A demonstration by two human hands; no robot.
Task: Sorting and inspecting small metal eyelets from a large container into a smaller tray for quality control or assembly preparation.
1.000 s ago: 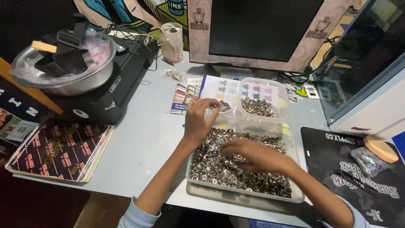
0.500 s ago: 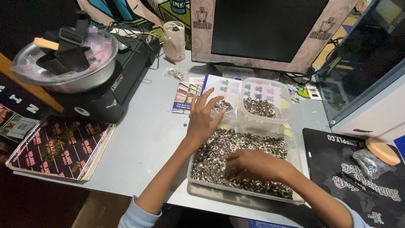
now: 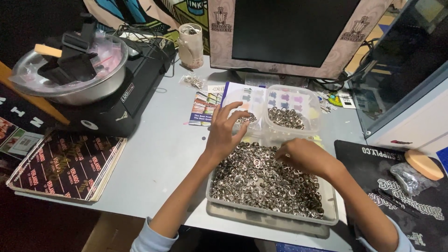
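A clear plastic tray full of small silver metal rings lies at the table's front edge. My right hand rests palm down on the rings near the tray's far side, fingers curled into the pile. My left hand hovers over a small clear tub behind the tray, fingers spread above a few rings in it. A second small tub to its right holds a larger heap of rings.
A monitor stands at the back. At the left a metal bowl sits on a black machine, with a stack of dark printed sheets in front. A black mat lies at the right.
My left hand stayed over the small tub and spread its fingers. My right hand slid from the tray's middle toward its far edge.
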